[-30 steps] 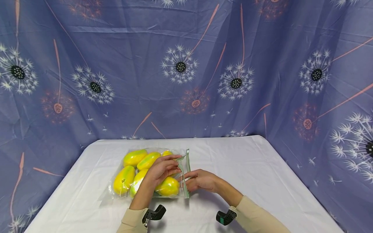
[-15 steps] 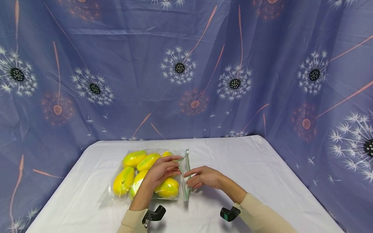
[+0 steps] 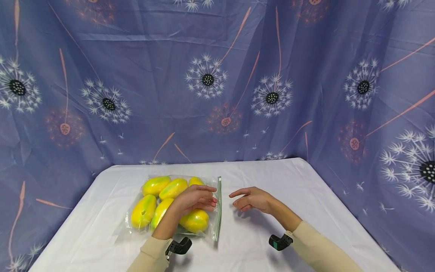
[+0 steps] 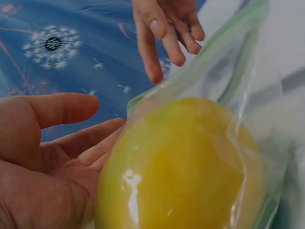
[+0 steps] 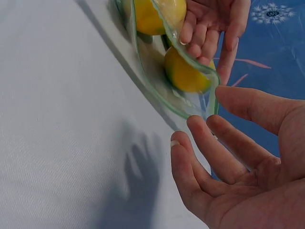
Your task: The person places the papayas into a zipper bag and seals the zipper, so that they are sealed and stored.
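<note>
A clear zip bag [image 3: 219, 211] with a green-edged mouth lies on its side, its mouth facing right. Several yellow-green mangoes [image 3: 144, 210] are inside it. My left hand [image 3: 195, 198] lies over the bag's right part, fingers loosely extended toward the mouth and pinching nothing. In the left wrist view, that hand is right beside one mango [image 4: 186, 167] under the plastic. My right hand [image 3: 255, 199] hovers to the right of the mouth, fingers spread and holding nothing. The right wrist view shows the bag's two green edges [image 5: 143, 67] parted in the middle.
A white cloth covers the table [image 3: 289, 177]. Behind it and along the sides hangs a blue curtain [image 3: 153, 94] with a dandelion print. Black wrist-worn cameras [image 3: 280, 242] sit at both beige sleeves [image 3: 319, 245].
My right hand has let go of the bag's mouth and drawn away to the right. My left fingers have loosened from the edge, and the green edges now lie closer together in the head view.
</note>
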Available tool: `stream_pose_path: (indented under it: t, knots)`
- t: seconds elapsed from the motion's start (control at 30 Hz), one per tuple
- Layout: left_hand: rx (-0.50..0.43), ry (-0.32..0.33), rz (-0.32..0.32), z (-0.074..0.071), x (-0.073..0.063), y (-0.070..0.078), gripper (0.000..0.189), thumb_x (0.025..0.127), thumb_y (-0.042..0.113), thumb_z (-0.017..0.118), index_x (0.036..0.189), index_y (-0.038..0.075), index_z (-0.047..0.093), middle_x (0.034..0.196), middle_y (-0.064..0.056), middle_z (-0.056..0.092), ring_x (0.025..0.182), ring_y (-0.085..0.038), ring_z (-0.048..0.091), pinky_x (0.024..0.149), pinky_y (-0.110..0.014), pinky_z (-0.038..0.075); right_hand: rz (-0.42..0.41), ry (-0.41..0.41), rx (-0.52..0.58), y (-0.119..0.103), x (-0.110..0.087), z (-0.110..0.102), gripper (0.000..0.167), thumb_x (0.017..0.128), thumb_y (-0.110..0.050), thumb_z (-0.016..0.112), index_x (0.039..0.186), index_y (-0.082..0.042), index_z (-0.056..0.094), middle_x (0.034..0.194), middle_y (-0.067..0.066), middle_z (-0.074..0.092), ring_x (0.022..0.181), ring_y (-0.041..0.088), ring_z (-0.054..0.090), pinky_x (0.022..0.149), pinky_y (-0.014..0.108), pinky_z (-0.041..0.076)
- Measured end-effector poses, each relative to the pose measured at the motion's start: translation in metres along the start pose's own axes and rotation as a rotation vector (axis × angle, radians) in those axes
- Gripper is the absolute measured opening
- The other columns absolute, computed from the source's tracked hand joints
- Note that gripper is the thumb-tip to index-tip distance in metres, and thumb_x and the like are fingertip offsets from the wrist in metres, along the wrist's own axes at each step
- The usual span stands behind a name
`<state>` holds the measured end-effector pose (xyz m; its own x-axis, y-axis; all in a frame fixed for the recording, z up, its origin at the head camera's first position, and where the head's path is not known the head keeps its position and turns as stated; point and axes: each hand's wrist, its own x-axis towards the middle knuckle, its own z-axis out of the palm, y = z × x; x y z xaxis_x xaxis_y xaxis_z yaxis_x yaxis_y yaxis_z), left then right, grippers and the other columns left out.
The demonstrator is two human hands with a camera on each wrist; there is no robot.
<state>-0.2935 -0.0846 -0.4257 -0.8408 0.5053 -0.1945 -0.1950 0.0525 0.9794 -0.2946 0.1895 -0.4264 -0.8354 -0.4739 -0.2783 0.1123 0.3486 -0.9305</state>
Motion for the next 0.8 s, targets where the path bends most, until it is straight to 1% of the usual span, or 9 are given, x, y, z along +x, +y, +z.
stream_pose_path:
  t: [0.1, 0.23, 0.43, 0.57, 0.67, 0.8]
  knots:
    - [0.043, -0.018, -0.023, 0.000, 0.001, 0.002, 0.049, 0.103, 0.012, 0.053, 0.145, -0.012, 0.045, 0.120, -0.032, 0.066, 0.101, -0.034, 0.072, 0.092, -0.046, 0.061, -0.004, 0.005, 0.002, 0.002, 0.002, -0.001, 0.055, 0.087, -0.011, 0.071, 0.139, 0.003, 0.059, 0.125, 0.026, 0.068, 0.104, 0.029, 0.070, 0.088, 0.039, 0.061]
    - [0.084, -0.031, -0.057, 0.000, 0.002, 0.005, 0.050, 0.104, 0.014, 0.052, 0.146, -0.011, 0.044, 0.123, -0.030, 0.065, 0.105, -0.037, 0.071, 0.090, -0.045, 0.062, 0.000, 0.024, -0.002, 0.003, 0.004, -0.001, 0.056, 0.087, -0.012, 0.072, 0.138, 0.003, 0.059, 0.121, 0.024, 0.070, 0.102, 0.029, 0.070, 0.087, 0.038, 0.061]
    - [0.116, -0.060, -0.113, 0.001, 0.004, 0.008, 0.056, 0.105, 0.018, 0.054, 0.148, -0.013, 0.038, 0.129, -0.029, 0.063, 0.111, -0.041, 0.068, 0.089, -0.046, 0.062, 0.003, 0.028, -0.006, 0.006, 0.006, -0.003, 0.056, 0.087, -0.014, 0.073, 0.139, 0.002, 0.059, 0.120, 0.023, 0.071, 0.102, 0.030, 0.070, 0.087, 0.039, 0.061]
    - [0.121, -0.084, -0.151, 0.000, 0.007, 0.012, 0.056, 0.106, 0.019, 0.052, 0.150, -0.011, 0.036, 0.132, -0.030, 0.060, 0.115, -0.043, 0.066, 0.090, -0.047, 0.061, 0.003, 0.029, 0.004, 0.006, 0.007, -0.003, 0.055, 0.087, -0.015, 0.073, 0.138, 0.001, 0.060, 0.121, 0.024, 0.070, 0.101, 0.028, 0.070, 0.086, 0.038, 0.061]
    - [0.134, -0.079, -0.145, -0.003, 0.011, 0.019, 0.054, 0.105, 0.018, 0.053, 0.150, -0.009, 0.038, 0.130, -0.031, 0.062, 0.115, -0.042, 0.066, 0.093, -0.048, 0.060, 0.005, 0.045, 0.011, 0.005, 0.010, -0.003, 0.055, 0.088, -0.017, 0.074, 0.138, 0.001, 0.061, 0.120, 0.023, 0.070, 0.098, 0.027, 0.070, 0.083, 0.037, 0.061]
    - [0.185, -0.043, -0.104, -0.008, 0.021, 0.034, 0.051, 0.102, 0.015, 0.057, 0.147, -0.007, 0.045, 0.126, -0.031, 0.064, 0.112, -0.041, 0.068, 0.096, -0.049, 0.059, 0.008, 0.090, 0.004, 0.002, 0.015, -0.001, 0.056, 0.087, -0.019, 0.076, 0.137, 0.000, 0.061, 0.118, 0.019, 0.071, 0.093, 0.025, 0.071, 0.081, 0.036, 0.062]
